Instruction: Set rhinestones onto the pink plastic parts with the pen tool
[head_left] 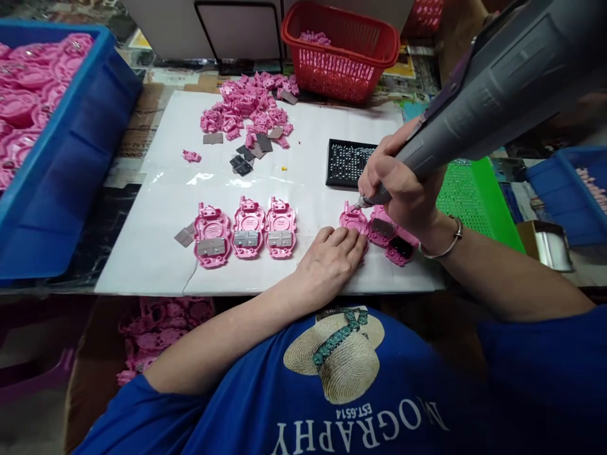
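My right hand (401,174) grips a grey electric screwdriver (455,114), tilted with its tip down at the upper part of a pink plastic shell (353,218). Fingers together, my left hand (332,256) holds the lower part of that same shell against the white work surface; the thumb is hidden. Touching it on the right are two more pink shells (380,225), one with a dark plate. Behind the screwdriver's tip lies a black tray of small screws (348,164), partly covered by my right hand.
Three pink shells with metal plates (249,227) stand in a row at left. Small pink parts (251,104) and loose plates (241,164) lie behind. Around are a red basket (339,60), a blue bin (95,151), a green tray (493,202) and another blue bin (559,189).
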`<state>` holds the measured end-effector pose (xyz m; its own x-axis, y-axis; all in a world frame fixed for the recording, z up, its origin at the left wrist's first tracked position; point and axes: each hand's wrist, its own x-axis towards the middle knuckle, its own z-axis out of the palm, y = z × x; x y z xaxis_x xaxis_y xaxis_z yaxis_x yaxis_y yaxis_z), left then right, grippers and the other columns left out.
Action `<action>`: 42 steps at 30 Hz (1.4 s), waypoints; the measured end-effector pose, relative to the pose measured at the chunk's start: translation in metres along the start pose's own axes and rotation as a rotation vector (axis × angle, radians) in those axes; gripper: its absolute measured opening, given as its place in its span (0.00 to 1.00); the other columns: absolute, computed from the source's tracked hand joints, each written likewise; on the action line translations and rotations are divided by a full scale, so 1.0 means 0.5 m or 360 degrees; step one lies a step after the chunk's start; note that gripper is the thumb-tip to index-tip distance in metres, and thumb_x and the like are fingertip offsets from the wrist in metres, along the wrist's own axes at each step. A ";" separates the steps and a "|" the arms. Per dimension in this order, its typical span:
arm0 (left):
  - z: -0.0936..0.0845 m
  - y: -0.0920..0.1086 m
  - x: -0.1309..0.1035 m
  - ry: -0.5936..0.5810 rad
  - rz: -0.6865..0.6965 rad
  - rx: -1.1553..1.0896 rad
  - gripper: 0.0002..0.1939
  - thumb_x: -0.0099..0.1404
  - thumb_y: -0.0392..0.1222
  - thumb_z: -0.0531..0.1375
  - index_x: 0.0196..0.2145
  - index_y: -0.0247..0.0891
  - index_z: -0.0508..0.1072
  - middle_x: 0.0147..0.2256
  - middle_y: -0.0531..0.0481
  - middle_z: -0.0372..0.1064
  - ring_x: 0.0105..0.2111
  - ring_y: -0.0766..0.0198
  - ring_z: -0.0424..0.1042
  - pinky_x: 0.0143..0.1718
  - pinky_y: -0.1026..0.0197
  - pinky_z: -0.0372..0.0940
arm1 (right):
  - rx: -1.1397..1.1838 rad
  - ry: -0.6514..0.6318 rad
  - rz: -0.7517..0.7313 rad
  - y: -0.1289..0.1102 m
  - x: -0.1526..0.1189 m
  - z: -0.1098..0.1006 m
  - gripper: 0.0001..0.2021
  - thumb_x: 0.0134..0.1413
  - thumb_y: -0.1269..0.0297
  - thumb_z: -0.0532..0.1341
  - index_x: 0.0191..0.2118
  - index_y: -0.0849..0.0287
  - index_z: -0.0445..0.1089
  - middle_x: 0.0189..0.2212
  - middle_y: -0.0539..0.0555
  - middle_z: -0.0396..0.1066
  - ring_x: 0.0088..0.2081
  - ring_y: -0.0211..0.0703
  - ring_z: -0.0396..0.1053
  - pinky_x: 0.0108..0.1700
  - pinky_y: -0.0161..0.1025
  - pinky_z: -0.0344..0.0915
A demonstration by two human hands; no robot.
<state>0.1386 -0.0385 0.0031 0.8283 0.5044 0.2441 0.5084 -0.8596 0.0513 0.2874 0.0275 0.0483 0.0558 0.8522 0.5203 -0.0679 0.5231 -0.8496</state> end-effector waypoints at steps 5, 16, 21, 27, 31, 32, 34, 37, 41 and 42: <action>-0.003 0.001 0.000 -0.0024 -0.0002 0.0027 0.18 0.76 0.37 0.50 0.59 0.27 0.66 0.54 0.40 0.71 0.48 0.55 0.67 0.47 0.53 0.60 | 0.0132 -0.0033 0.0046 0.005 0.007 -0.003 0.18 0.47 0.54 0.72 0.34 0.51 0.62 0.18 0.40 0.58 0.15 0.34 0.54 0.17 0.37 0.55; 0.017 -0.001 -0.003 0.0149 -0.0036 -0.0011 0.15 0.76 0.40 0.51 0.54 0.30 0.69 0.52 0.42 0.73 0.47 0.55 0.69 0.45 0.52 0.61 | -0.0158 0.0452 -0.0275 0.016 0.148 -0.114 0.16 0.45 0.49 0.70 0.35 0.44 0.65 0.17 0.41 0.56 0.16 0.37 0.55 0.21 0.42 0.56; 0.017 -0.003 -0.005 0.0151 -0.0012 0.0006 0.16 0.75 0.40 0.51 0.56 0.30 0.68 0.53 0.41 0.72 0.48 0.55 0.69 0.46 0.52 0.61 | -0.0298 0.0561 -0.0084 0.065 0.156 -0.140 0.21 0.38 0.40 0.70 0.36 0.39 0.64 0.17 0.41 0.60 0.19 0.40 0.57 0.24 0.44 0.57; 0.011 -0.003 -0.005 0.0179 -0.0014 -0.0032 0.16 0.76 0.39 0.50 0.55 0.28 0.69 0.52 0.41 0.73 0.48 0.55 0.69 0.46 0.52 0.61 | -0.0361 0.0591 0.0040 0.079 0.152 -0.148 0.22 0.36 0.37 0.69 0.37 0.37 0.64 0.21 0.42 0.67 0.24 0.43 0.64 0.27 0.48 0.61; 0.012 -0.002 -0.005 0.0163 -0.0011 -0.0032 0.16 0.75 0.38 0.52 0.56 0.28 0.68 0.53 0.41 0.73 0.48 0.54 0.69 0.46 0.52 0.61 | -0.0441 0.0602 0.0049 0.081 0.153 -0.151 0.21 0.39 0.37 0.67 0.37 0.37 0.63 0.22 0.43 0.67 0.23 0.43 0.63 0.28 0.49 0.61; 0.012 -0.002 -0.005 0.0159 -0.0013 -0.0032 0.16 0.75 0.38 0.52 0.56 0.28 0.68 0.53 0.41 0.73 0.48 0.54 0.69 0.47 0.52 0.61 | -0.0447 0.0593 0.0032 0.082 0.153 -0.151 0.20 0.40 0.37 0.66 0.36 0.38 0.62 0.23 0.43 0.67 0.23 0.43 0.62 0.28 0.49 0.61; 0.013 -0.003 -0.006 0.0150 -0.0013 -0.0028 0.17 0.75 0.38 0.51 0.56 0.29 0.68 0.53 0.41 0.72 0.48 0.54 0.69 0.47 0.51 0.61 | -0.0432 0.0549 -0.0001 0.085 0.152 -0.153 0.19 0.41 0.38 0.67 0.35 0.39 0.62 0.22 0.43 0.65 0.21 0.43 0.60 0.27 0.49 0.59; 0.013 -0.003 -0.007 0.0141 -0.0003 -0.0023 0.17 0.75 0.38 0.51 0.56 0.28 0.68 0.54 0.41 0.72 0.48 0.54 0.69 0.47 0.51 0.61 | -0.0383 0.0514 -0.0038 0.097 0.153 -0.157 0.20 0.42 0.39 0.67 0.36 0.38 0.61 0.18 0.41 0.62 0.21 0.41 0.57 0.26 0.46 0.57; 0.013 -0.003 -0.006 0.0150 -0.0016 -0.0032 0.16 0.75 0.37 0.51 0.56 0.29 0.68 0.53 0.42 0.72 0.48 0.54 0.69 0.46 0.52 0.61 | -0.0397 0.0505 -0.0124 0.105 0.158 -0.159 0.19 0.45 0.40 0.66 0.38 0.37 0.60 0.18 0.40 0.61 0.20 0.40 0.55 0.26 0.45 0.53; 0.013 -0.003 -0.006 0.0148 -0.0018 -0.0037 0.16 0.75 0.38 0.51 0.56 0.29 0.68 0.53 0.42 0.72 0.48 0.54 0.68 0.46 0.52 0.61 | -0.0415 0.0491 -0.0138 0.100 0.159 -0.157 0.18 0.46 0.41 0.65 0.38 0.36 0.60 0.18 0.40 0.62 0.20 0.40 0.55 0.26 0.45 0.53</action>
<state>0.1368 -0.0380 -0.0039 0.7965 0.5050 0.3324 0.5108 -0.8562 0.0769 0.3667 0.1205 0.0404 0.3487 0.7408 0.5742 0.2026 0.5386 -0.8179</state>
